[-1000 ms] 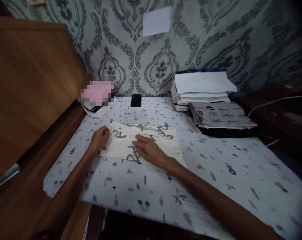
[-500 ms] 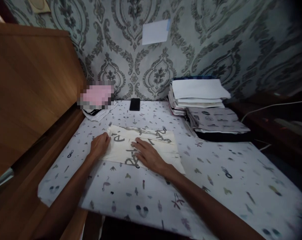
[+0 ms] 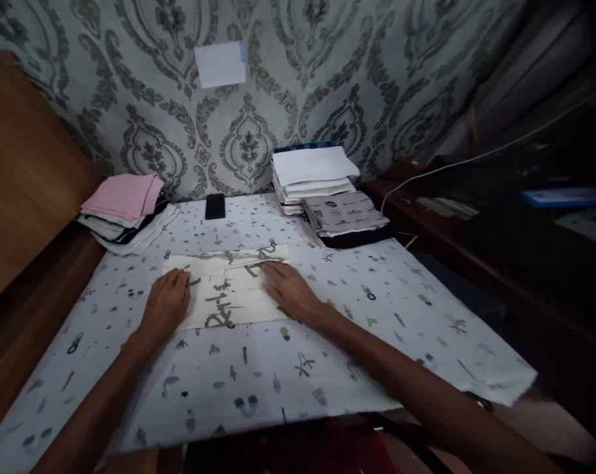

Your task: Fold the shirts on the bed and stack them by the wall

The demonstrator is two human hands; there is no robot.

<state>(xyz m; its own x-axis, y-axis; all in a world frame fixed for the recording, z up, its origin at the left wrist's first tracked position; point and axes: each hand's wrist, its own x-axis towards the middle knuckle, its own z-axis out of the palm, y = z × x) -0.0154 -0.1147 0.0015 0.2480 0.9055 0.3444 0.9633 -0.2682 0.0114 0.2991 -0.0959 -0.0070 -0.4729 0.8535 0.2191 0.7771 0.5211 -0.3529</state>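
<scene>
A cream cloth with dark lettering [image 3: 239,299] lies folded into a flat rectangle on the patterned white table cover [image 3: 258,368]. On its left end rests my left hand [image 3: 168,299], palm down and open, with the fingers lying close beside each other. My right hand [image 3: 291,289] lies on the right end of the same cloth, its fingers spread a little. Neither hand is closed round the fabric.
A stack of folded cloths with a pink one on top [image 3: 125,196] sits at the back left. Near the wall lies a black phone [image 3: 215,206]. Folded white [image 3: 315,164] and grey cloths [image 3: 345,212] are piled at the back right. A wooden panel [image 3: 26,171] stands at the left.
The view has swung to the right. My left hand has opened from a closed shape and now lies flat on the cloth. My right hand has moved to the cloth's right end.
</scene>
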